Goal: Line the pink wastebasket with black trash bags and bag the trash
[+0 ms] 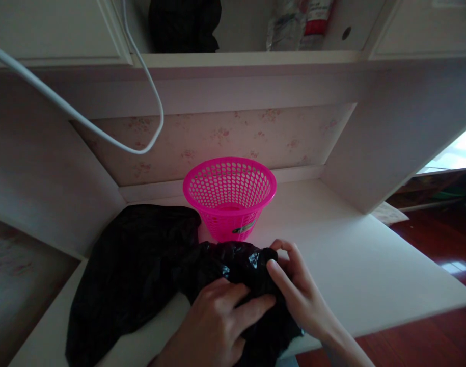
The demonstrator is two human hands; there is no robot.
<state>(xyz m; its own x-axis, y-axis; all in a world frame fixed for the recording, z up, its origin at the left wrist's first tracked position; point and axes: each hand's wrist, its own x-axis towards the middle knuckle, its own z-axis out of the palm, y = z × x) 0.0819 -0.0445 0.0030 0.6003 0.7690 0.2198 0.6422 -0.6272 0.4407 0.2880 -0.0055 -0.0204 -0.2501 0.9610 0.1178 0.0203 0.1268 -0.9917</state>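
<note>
Both hands worked the black bag [233, 265] on the table [355, 265]: left hand [217, 321] pressing, right hand [294, 285] pinching its edge. Opening it seemingly came next, the pink basket [229, 196] just behind.

You are in a home, at a built-in white desk [370, 255] set in a nook. Floral wallpaper [217, 137] lines the back wall, white cupboards [57, 25] hang overhead, and an open shelf [255, 58] holds household bits. Polished red wood flooring [439, 255] shows to your right.
</note>
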